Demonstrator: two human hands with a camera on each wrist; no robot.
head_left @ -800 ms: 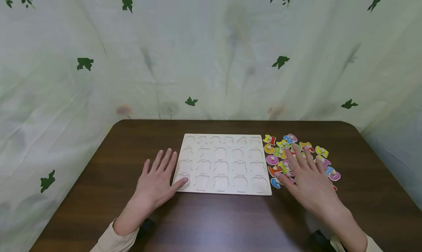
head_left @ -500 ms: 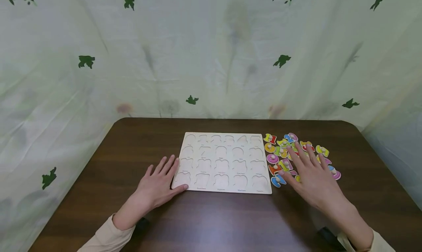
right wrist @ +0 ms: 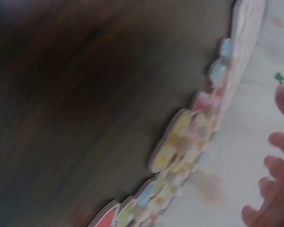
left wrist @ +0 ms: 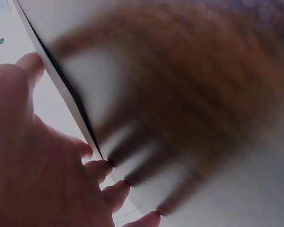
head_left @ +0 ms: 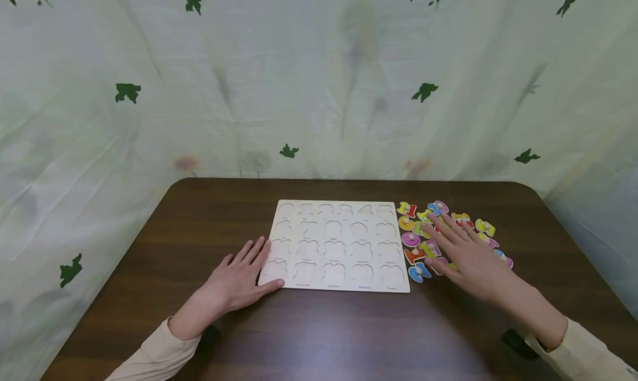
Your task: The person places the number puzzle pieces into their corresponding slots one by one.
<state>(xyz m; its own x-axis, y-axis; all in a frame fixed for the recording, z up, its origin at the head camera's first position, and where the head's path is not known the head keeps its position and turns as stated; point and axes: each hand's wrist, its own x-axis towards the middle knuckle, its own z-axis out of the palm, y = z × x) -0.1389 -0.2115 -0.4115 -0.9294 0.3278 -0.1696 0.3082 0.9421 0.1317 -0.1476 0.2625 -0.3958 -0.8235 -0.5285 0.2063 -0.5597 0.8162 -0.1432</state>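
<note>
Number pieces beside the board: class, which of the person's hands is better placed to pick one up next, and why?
Probably the right hand: it hovers open over the number pieces right of the puzzle board. The left hand rests at the board's near left corner, the whole board away from the pile.

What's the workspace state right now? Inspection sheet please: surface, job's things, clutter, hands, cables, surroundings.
Surface: dark wooden table, rounded far corners.
Job's things: pale wooden puzzle board lies flat at mid table, all visible cut-outs unfilled; coloured number pieces with small knobs lie in a loose pile right of the board.
Clutter: nothing seen.
Hands: left hand flat on the table at the board's near left corner, thumb touching its edge; right hand spread flat over the pile, gripping nothing.
Cables: nothing seen.
Surroundings: pale cloth backdrop printed with green leaves, behind and to both sides.
</note>
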